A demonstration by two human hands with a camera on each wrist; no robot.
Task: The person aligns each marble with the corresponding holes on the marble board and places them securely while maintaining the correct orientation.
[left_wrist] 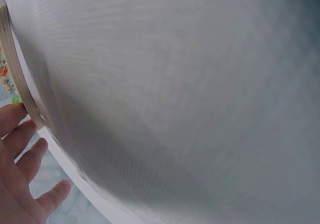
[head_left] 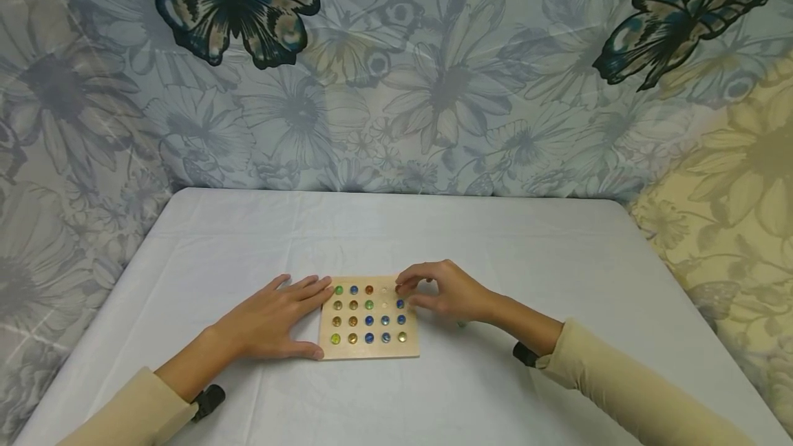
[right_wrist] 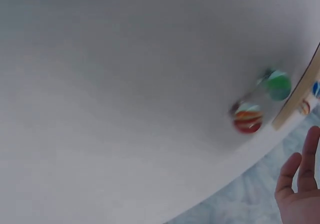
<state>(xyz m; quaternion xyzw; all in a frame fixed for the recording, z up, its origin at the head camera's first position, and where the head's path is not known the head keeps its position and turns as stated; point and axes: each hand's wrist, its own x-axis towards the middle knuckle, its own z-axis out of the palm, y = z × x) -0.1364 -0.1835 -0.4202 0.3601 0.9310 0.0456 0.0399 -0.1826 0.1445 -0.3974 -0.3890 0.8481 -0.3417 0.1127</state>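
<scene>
A light wooden board lies on the white-covered table, with rows of glass marbles in its holes. Two holes in the upper part of its fourth column look unfilled. Along its left side, my left hand rests with spread fingers, fingertips at the upper left corner and thumb at the lower left. At the upper right corner, my right hand has index finger and thumb bent around a reddish marble, mostly hidden by the fingertips. The right wrist view shows an orange-and-white marble at that corner.
Beside the board's right edge, a green marble and a red-orange striped marble lie on the white tablecloth. A fabric backdrop with butterflies and flowers hangs behind the table.
</scene>
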